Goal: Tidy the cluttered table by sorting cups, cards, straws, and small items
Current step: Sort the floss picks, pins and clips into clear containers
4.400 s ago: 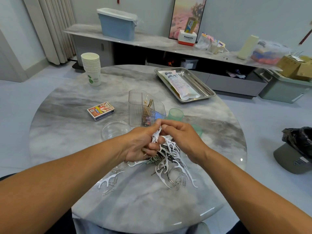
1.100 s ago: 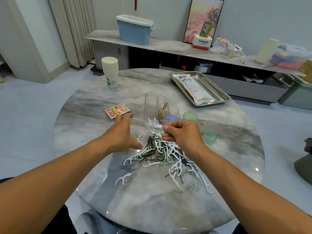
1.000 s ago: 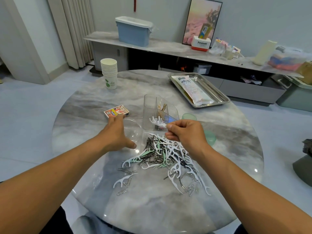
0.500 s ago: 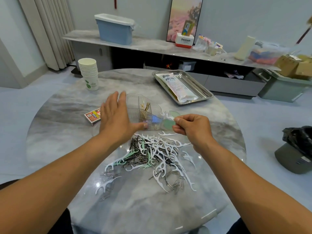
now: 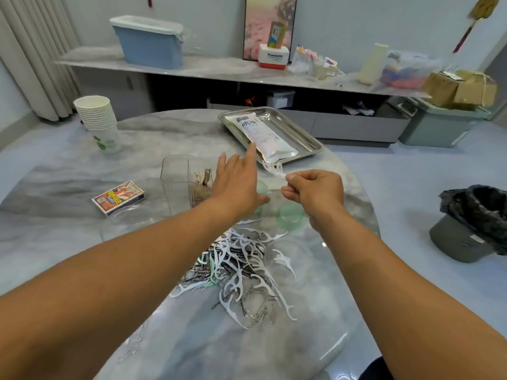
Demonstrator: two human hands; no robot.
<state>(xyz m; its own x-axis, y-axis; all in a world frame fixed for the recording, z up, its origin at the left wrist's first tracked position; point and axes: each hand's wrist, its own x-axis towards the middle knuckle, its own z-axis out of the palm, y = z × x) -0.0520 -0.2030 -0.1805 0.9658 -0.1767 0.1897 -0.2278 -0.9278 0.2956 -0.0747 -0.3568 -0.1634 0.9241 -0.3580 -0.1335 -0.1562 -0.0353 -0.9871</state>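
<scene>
Since the frame half a second back, left hand (image 5: 238, 182) has left the wall of the clear container (image 5: 184, 182) and reached up toward centre frame, fingers straight and spread, holding nothing, fingertips near the lower edge of the steel tray (image 5: 299, 133). Right hand (image 5: 315, 192) has risen slightly and keeps its pinch: thumb and forefinger closed on a small bunch of white floss picks (image 5: 273, 169), which stick out up-left from the fingers, just below the tray's near corner.

Tray, upper centre: holds a white sealed packet (image 5: 260, 135) lying lengthwise.

Clear container, left of centre: upright, a few small metal pieces visible inside; partly hidden by the left hand.

Card box (image 5: 118, 197), left of frame, lies flat on the table (image 5: 68, 171), well apart from the container. Stack of paper cups (image 5: 98, 123), upper left, upright.

Two pale green lids: one (image 5: 290, 216) just under the right wrist, the other (image 5: 262, 187) mostly hidden behind the left hand.

Loose pile of floss picks and clips (image 5: 238, 270), lower centre between the forearms: white picks, a few green ones, and dark and silver metal clips tangled together. One white pick lies apart to the right of the pile.

Clear round dish (image 5: 126, 223), left of the left forearm; contents cannot be made out.
</scene>
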